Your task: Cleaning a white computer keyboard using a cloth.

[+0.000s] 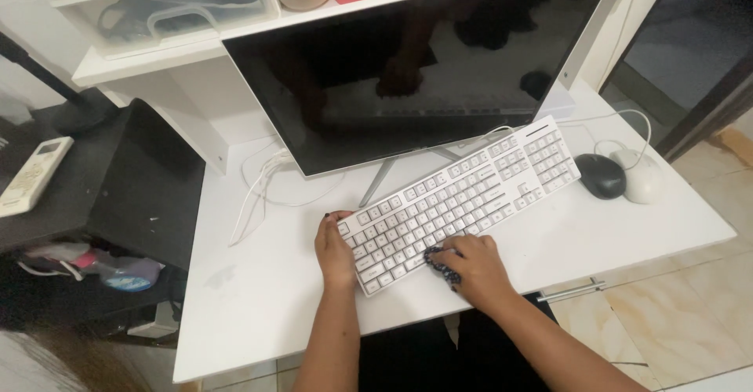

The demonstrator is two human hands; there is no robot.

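A white keyboard lies diagonally on the white desk, in front of a dark monitor. My left hand grips the keyboard's near left end, thumb over the edge. My right hand presses a small dark patterned cloth against the keys near the keyboard's front edge.
A black mouse and a white mouse sit right of the keyboard. White cables trail behind the monitor's stand. Shelves with bottles rise behind. A black side table with a white remote stands at left. Tiled floor lies to the right.
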